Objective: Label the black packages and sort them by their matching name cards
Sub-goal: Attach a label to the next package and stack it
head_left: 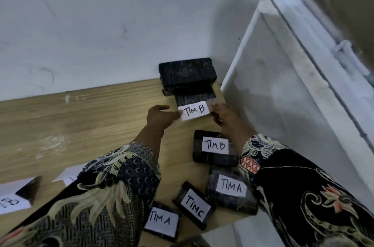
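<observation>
Two hands labelling a black package.
Left hand (159, 118) and right hand (222, 117) are pinching a "TIM B" card (194, 110) against the package (194, 96).

**What the view hides or cuts off**

The left sleeve (97, 196) covers most of a white card (67, 176) at near left, its writing unreadable. Another card (12, 202) is cropped by the left edge, showing only "B". At the bottom edge, a dark package (190, 243) is barely visible. The window frame (323, 34) at right is blurred.
</observation>
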